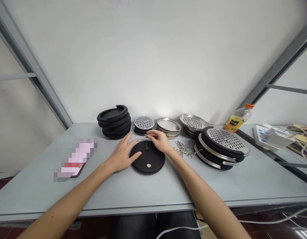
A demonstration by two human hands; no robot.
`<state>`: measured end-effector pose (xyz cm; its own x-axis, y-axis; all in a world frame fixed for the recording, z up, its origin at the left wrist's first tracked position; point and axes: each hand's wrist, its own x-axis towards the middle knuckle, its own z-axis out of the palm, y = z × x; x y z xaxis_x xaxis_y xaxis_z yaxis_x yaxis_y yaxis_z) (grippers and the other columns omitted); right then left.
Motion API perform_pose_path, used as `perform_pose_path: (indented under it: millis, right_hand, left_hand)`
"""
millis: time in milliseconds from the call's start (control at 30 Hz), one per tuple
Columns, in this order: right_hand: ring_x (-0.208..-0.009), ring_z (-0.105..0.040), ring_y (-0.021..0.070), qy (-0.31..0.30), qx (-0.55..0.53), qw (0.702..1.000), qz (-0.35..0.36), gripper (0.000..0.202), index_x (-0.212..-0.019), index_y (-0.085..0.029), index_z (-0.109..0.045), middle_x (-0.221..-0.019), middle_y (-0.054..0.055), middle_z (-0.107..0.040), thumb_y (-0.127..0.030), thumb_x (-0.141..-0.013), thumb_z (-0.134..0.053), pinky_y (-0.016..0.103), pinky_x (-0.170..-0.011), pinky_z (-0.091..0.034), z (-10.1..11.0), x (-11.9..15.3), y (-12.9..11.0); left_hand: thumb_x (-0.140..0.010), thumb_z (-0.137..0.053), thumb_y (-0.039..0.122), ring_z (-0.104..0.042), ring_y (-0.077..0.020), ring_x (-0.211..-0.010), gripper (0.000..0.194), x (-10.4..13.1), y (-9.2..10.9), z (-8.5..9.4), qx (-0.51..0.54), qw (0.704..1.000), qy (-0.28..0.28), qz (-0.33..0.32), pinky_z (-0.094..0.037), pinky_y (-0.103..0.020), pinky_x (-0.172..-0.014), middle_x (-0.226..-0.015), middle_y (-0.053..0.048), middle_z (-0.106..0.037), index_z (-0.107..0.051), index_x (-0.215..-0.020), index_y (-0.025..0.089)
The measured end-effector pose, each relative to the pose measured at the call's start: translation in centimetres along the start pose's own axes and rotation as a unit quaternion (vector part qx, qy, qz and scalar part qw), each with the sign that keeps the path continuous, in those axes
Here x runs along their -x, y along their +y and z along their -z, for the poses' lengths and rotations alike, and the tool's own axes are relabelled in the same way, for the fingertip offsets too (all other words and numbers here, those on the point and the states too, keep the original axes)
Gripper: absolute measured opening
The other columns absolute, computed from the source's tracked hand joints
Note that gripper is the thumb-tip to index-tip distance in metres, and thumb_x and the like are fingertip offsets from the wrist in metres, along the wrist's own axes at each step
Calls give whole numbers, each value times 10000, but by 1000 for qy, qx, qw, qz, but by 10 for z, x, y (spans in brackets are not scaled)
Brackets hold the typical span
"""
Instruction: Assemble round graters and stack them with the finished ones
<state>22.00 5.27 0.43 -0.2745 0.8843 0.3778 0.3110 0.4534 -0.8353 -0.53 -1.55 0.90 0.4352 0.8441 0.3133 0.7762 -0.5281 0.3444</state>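
Note:
A round black disc (153, 166) lies flat on the table in front of me, with a small strip-like tab near its far edge and a pale round spot near its front. My left hand (120, 154) rests at the disc's left edge, fingers spread, the thumb over the rim. Above the disc's far right side, my right hand (160, 142) pinches a thin shiny metal piece (145, 134), mostly hidden by the fingers. Just right of that hand is a loose pile of bent metal wire loops (183, 150).
Along the wall stand stacked black rings (114, 122), perforated metal discs (144, 122), shiny round plates (169, 125) and more perforated discs (193, 122). A black-and-metal stack (224, 144) is at right, near a drink bottle (238, 119). A blurred pink phone-like object (77, 157) lies left.

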Motion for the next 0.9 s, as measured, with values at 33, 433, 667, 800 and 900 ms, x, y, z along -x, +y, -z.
perform_pose_path:
  millis: [33,433,667,800,900]
  right_hand:
    - [-885,-699,198,3,20,1000,14,170,-963,-173,-673,-915,78,-742,-196,-827,-573,343,-829,-528,-2,3,1]
    - [-884,-694,177,-16,25,999,38,143,-908,-189,-674,-913,54,-733,-182,-832,-553,306,-813,-521,-3,13,8]
    - [-883,-691,184,-23,33,999,28,158,-902,-186,-683,-912,59,-733,-161,-815,-554,318,-819,-521,-3,13,9]
    - [-832,-688,173,-20,30,999,31,157,-878,-179,-689,-878,54,-735,-161,-813,-547,302,-788,-519,-3,13,10]
    - [-812,-679,166,-12,48,998,37,159,-860,-179,-696,-859,45,-735,-159,-810,-546,292,-774,-511,-3,14,8]
  left_hand:
    - [-913,-477,504,-201,-309,-1437,529,-3,0,-2,4,1000,11,16,-265,-498,-1143,-1565,-101,-203,-460,-1370,236]
    - [-851,-586,329,-582,-249,-1138,383,-40,20,-20,21,997,72,31,-461,-364,-980,-1237,-79,-621,-583,-1204,179]
    - [-793,-662,417,-658,-277,-970,355,-48,28,-17,15,994,48,97,-503,-346,-824,-1053,-77,-712,-667,-1085,214]
    - [-767,-676,478,-673,-295,-927,346,-48,38,-18,0,994,29,109,-510,-358,-768,-1003,-61,-727,-686,-1024,247]
    - [-770,-684,422,-661,-292,-965,330,-47,41,-24,11,993,41,109,-507,-367,-814,-1042,-60,-718,-677,-1046,242]
